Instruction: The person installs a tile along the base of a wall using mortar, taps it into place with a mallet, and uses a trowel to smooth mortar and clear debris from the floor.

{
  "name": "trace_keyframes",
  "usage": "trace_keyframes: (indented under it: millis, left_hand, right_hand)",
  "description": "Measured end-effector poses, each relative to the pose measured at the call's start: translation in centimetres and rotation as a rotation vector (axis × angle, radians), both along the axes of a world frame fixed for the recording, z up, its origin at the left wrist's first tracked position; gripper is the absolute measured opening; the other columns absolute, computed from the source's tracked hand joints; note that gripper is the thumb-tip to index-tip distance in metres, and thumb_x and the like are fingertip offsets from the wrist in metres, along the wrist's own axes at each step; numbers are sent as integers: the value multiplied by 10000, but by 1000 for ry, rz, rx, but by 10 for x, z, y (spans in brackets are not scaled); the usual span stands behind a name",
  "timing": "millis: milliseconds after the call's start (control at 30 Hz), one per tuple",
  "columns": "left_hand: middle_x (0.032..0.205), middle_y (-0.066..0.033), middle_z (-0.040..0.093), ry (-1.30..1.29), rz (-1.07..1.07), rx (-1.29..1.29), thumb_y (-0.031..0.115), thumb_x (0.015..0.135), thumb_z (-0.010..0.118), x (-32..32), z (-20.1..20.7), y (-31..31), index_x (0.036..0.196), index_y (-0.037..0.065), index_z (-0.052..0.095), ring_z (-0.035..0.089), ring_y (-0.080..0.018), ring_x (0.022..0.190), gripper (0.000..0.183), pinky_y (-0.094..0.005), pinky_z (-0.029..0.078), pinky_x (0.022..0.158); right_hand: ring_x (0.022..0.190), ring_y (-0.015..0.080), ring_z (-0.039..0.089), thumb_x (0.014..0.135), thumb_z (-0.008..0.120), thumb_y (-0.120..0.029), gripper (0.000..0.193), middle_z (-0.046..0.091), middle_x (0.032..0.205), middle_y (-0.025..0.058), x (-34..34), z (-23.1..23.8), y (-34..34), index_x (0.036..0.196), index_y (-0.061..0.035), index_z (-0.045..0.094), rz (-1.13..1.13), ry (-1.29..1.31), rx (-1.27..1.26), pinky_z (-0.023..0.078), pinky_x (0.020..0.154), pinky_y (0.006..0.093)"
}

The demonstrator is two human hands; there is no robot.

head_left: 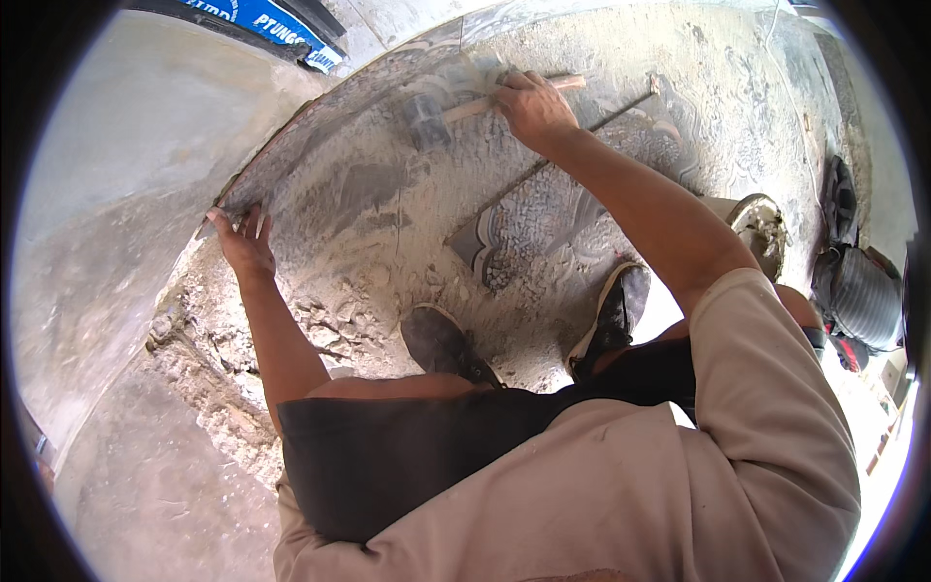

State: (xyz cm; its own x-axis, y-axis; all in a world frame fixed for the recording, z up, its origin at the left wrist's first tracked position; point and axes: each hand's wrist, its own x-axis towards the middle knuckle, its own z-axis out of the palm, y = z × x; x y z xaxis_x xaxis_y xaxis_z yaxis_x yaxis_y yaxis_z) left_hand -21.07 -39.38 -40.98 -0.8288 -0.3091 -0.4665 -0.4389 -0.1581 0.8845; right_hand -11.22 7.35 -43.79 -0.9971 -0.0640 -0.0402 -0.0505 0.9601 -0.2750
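Note:
My right hand [533, 109] is closed round the wooden handle of a mallet [472, 108]. The mallet's grey block head is smeared by motion and hangs over the dusty grey floor surface near the wall. To the left, my left hand [247, 246] has its fingers apart, with the fingertips at the thin edge [225, 194] where the floor surface meets the wall. Loose mortar [330, 335] lies broken up just below that edge, right of my left forearm. Beyond my shoes, a tile with a pebbled, scalloped pattern [529, 233] lies under a thin dark straight edge.
A smooth grey wall [126, 126] rises on the left. A blue printed bag [267, 21] lies at the far left. On the right stand a mortar-caked bucket [761, 228] and a grey ribbed container [863, 296]. A thin cord [790, 87] runs along the far right. My shoes [436, 338] stand near the rubble.

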Motion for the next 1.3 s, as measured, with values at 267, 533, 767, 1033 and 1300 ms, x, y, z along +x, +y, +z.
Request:
trace_keyframes:
  millis: [267, 533, 767, 1033, 1300]
  left_hand:
    - [1493, -241, 379, -29, 44, 29, 649, 948, 564, 0, 10, 5, 1567, 149, 259, 495, -377, 1335, 852, -570, 444, 1056]
    - [1547, -235, 351, -83, -17, -10, 689, 920, 572, 3, 23, 5, 1588, 179, 235, 448, -375, 1387, 905, -573, 411, 1082]
    - [1594, -228, 265, -114, -21, -18, 735, 890, 571, 1, 16, -7, 1599, 231, 218, 397, -366, 1430, 939, -598, 360, 1111]
    - [1612, -170, 255, -133, -196, -56, 780, 834, 590, -4, 1, -34, 1618, 292, 103, 462, -425, 1349, 1044, -593, 438, 1072]
    - [1489, -298, 406, -397, -222, -304, 527, 1036, 465, 2, -5, -97, 1544, 47, 265, 576, -413, 1257, 727, -527, 503, 1026]
  right_hand:
    - [1361, 329, 413, 936, 563, -152, 428, 498, 1384, 141, 30, -2, -11, 1359, -88, 583, -143, 193, 94, 253, 1213, 512]
    - [1324, 316, 456, 903, 547, -32, 377, 545, 1332, 166, 57, 23, -19, 1265, -49, 651, -97, 88, -37, 383, 1154, 453]
    - [914, 327, 670, 896, 660, -202, 145, 667, 924, 175, 30, 143, 97, 894, -57, 658, -33, -156, 170, 563, 774, 410]
    - [700, 336, 583, 893, 612, -173, 188, 606, 725, 152, 161, 245, 240, 755, -51, 572, -150, -239, 272, 472, 653, 445]
    - [925, 319, 705, 935, 687, -443, 400, 720, 1023, 190, 328, 217, 237, 1032, -59, 744, -687, -716, 178, 572, 843, 446]
